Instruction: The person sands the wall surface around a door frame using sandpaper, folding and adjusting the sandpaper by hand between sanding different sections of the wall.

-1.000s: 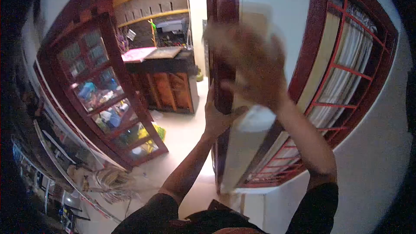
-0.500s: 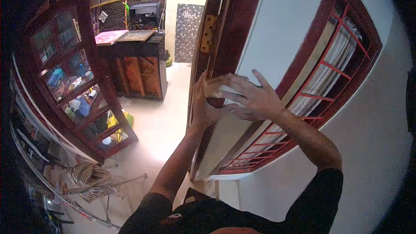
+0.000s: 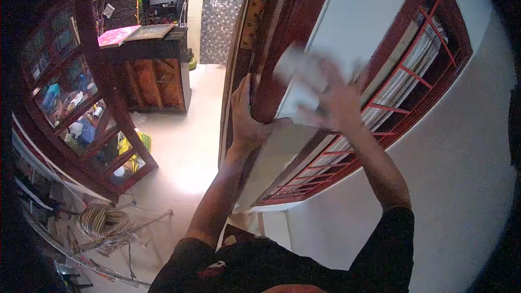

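Observation:
My left hand [image 3: 248, 115] is wrapped around the edge of the dark red-brown wooden door frame [image 3: 290, 27], fingers on the far side and thumb stretched to the right. To its right, my right hand [image 3: 339, 100] is raised in front of the white wall strip and smeared by motion. A pale, flat piece [image 3: 301, 66], perhaps cloth or folded paper, is at its fingers, beside the frame; its kind is too blurred to tell. A worn brass-coloured plate [image 3: 252, 21] sits on the frame above my left hand.
A barred window [image 3: 404, 84] with a pale curtain lies right. On the left stands a glass-paned door [image 3: 89, 108] with cluttered things behind it. Coiled rope [image 3: 103, 225] hangs on a metal stand below. Beyond the doorway is a dark counter [image 3: 157, 70] with boards on top.
My right hand has moved up and away from my left hand, carrying the pale piece onto the frame's right side. My left hand stays on the frame. The view has shifted slightly.

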Available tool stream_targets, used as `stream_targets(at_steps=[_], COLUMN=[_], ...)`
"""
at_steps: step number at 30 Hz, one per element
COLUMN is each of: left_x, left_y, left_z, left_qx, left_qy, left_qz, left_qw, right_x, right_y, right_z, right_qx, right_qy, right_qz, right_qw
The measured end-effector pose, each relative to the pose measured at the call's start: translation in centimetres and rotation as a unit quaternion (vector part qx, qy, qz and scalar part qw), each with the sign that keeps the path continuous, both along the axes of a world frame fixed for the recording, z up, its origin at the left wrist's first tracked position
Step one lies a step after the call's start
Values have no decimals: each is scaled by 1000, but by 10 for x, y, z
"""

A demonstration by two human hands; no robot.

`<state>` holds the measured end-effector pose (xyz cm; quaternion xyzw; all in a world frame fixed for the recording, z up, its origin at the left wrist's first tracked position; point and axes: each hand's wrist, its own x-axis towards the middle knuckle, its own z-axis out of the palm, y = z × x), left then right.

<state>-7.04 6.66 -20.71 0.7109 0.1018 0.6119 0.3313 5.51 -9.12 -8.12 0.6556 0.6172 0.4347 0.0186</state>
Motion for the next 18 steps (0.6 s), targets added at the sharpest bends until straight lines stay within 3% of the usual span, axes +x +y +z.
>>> stream_targets(at_steps=[2,3,5,7,9,10,12,14,16,18], left_x=[0,4,8,4,9,5,6,6,0,6], left_y=[-1,-1,1,1,4,2,5,11,3,1], left_z=[1,0,-6,-3,-9,-13,-9,-10,-10,-13], left_qx=[2,5,-51,-33,-36,-33,1,2,-11,-29], left_qy=[1,2,-26,15,2,9,11,29,55,20], left_qz=[3,-3,-59,-37,-40,-47,-27,-40,-25,-58], left_qw=[1000,1000,997,999,999,998,1000,999,998,998], right_x=[-9,4,4,-8,6,5,3,5,-7,-14], right_y=[13,19,27,17,-5,-15,-24,-18,-1,8], right_z=[66,93,92,36,-55,-70,-72,-36,29,39], right_qx=[241,298,335,225,13,16,-164,25,237,272], right_qy=[24,45,22,-20,38,45,37,-17,75,69], right_qz=[32,128,140,12,-5,-12,-44,-32,1,-17], right_qw=[970,945,931,974,999,999,985,999,969,960])
